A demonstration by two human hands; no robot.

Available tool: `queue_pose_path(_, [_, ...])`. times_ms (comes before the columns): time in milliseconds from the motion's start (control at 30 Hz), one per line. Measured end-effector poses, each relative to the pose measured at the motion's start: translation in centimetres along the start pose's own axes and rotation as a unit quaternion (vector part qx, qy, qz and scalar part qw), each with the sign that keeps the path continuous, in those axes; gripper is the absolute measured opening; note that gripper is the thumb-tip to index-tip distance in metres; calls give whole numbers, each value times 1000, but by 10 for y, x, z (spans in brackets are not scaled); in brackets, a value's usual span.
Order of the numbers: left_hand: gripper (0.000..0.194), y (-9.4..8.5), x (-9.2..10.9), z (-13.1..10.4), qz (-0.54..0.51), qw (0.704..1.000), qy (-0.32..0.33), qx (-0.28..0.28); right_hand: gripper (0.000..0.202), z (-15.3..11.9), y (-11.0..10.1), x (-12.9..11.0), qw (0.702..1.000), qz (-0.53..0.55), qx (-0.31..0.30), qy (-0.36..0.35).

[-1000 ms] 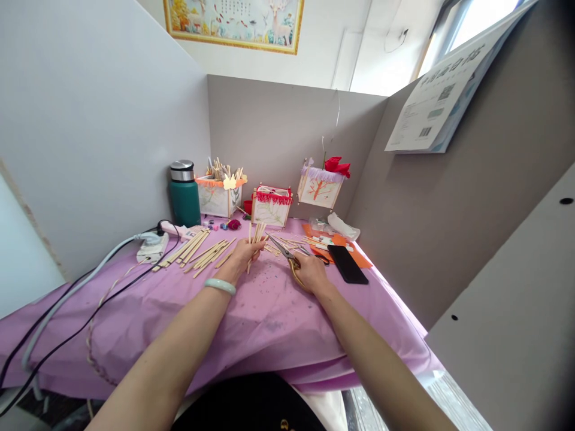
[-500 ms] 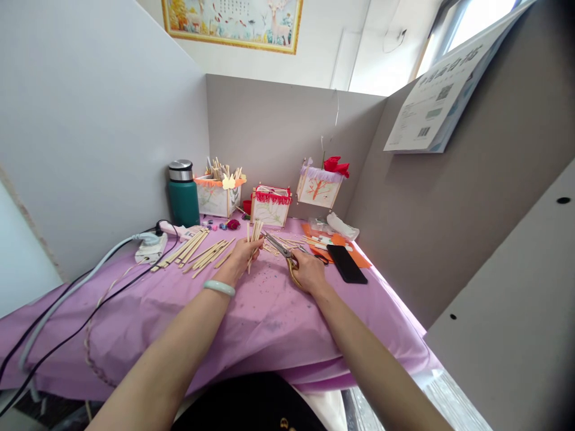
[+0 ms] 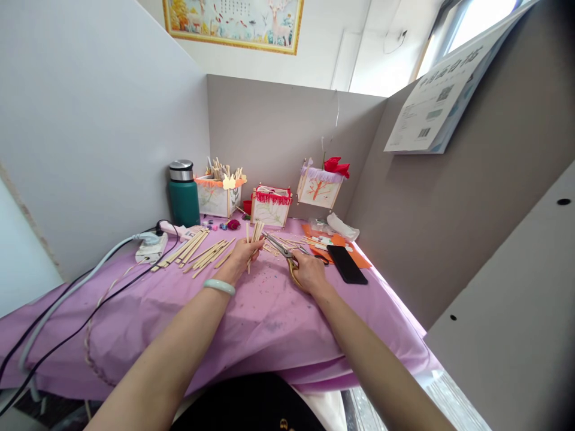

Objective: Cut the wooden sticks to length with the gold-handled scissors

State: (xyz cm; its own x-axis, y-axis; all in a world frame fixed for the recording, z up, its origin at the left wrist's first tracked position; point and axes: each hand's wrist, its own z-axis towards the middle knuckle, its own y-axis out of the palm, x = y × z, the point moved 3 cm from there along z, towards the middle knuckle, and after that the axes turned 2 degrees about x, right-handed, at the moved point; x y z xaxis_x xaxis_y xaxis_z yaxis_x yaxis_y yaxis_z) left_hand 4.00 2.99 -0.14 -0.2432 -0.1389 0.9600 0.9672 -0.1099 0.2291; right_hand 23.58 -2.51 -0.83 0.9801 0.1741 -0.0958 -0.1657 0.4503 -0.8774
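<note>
Several thin wooden sticks (image 3: 257,231) stand roughly upright in my left hand (image 3: 245,254), its fingers closed around them. My right hand (image 3: 309,270) grips the gold handles of a pair of scissors (image 3: 281,246). The blades point up and left, their tips close to the held sticks; whether they touch, I cannot tell. Left of my left hand, more wooden sticks (image 3: 209,257) lie in loose piles on the purple tablecloth (image 3: 269,323). Short cut pieces (image 3: 272,247) are scattered behind the scissors.
A green bottle (image 3: 183,194) stands at the back left, beside a decorated box of sticks (image 3: 218,194). A box with red fringe (image 3: 271,206) sits mid-back; another box (image 3: 318,188) hangs to its right. A black phone (image 3: 347,264) lies right. Cables (image 3: 96,263) cross a power strip (image 3: 151,248).
Almost nothing differs. The sticks in my left hand are tilted very slightly; both hands and the scissors stay in place.
</note>
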Motion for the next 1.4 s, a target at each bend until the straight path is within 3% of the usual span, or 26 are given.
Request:
queue_pose_path(167, [21, 1, -1, 1, -17, 1000, -8, 3, 33, 1, 2, 3, 1000, -11, -18, 5])
queue_pose_path(367, [27, -6, -5, 11, -38, 995, -28, 83, 32, 1, 6, 6, 1000, -1, 0, 27])
queue_pose_path(633, [30, -12, -5, 17, -103, 989, 14, 105, 28, 0, 3, 5, 998, 59, 20, 10])
queue_pose_path(733, [22, -16, -2, 17, -130, 980, 22, 151, 24, 0, 3, 4, 996, 85, 15, 3])
queue_pose_path(1000, [24, -29, 2, 22, -203, 945, 16, 256, 23, 3, 4, 7, 988, 151, 20, 6])
queue_pose_path(1400, [25, -35, 3, 20, -284, 922, 11, 265, 22, 0, 3, 3, 986, 161, 22, -44])
